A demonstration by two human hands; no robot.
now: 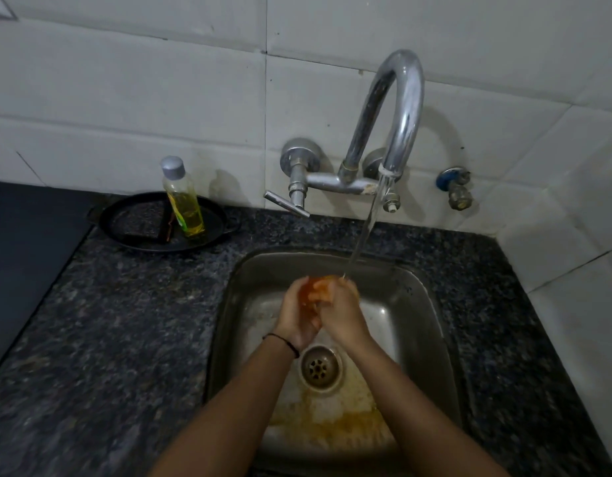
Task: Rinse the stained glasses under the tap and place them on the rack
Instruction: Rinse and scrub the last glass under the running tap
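Steel sink (432, 304) w/ orange residue near the drain; tap (397, 108) running. Left hand (299, 309) & right hand (342, 308) wrap curled fingers round an orange-stained glass (316, 290) over the basin, under the stream. Prob light, rigid, wet-slippery, breakable: grip the wall, not the rim. Yellow soap bottle (184, 197), label unreadable. No rack visible.
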